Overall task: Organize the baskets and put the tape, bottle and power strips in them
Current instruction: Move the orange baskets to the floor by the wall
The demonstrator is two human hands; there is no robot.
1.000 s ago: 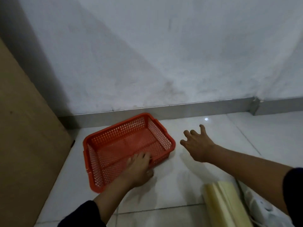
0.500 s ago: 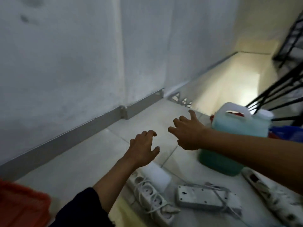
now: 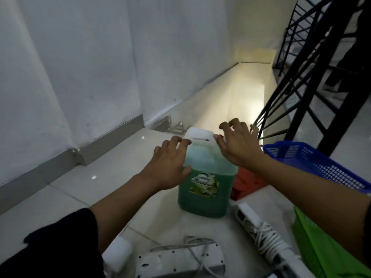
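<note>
Both hands (image 3: 167,167) (image 3: 239,145) flank bottle (image 3: 204,177), fingers (image 3: 230,125) curled.

We see a translucent plastic bottle (image 3: 206,177) of green liquid with a glossy printed label, standing on smooth, glossy pale floor tiles (image 3: 112,177). Beside it are perforated plastic baskets: a blue basket (image 3: 313,163), a green basket (image 3: 321,247) and an orange-red basket (image 3: 247,183). White, scuffed plastic power strips (image 3: 178,261) lie nearby. The wall (image 3: 80,67) looks matt and painted; the black railing (image 3: 325,81) looks like painted metal.

Green basket (image 3: 321,247) cut off; bottle label (image 3: 204,184) blurred.
</note>
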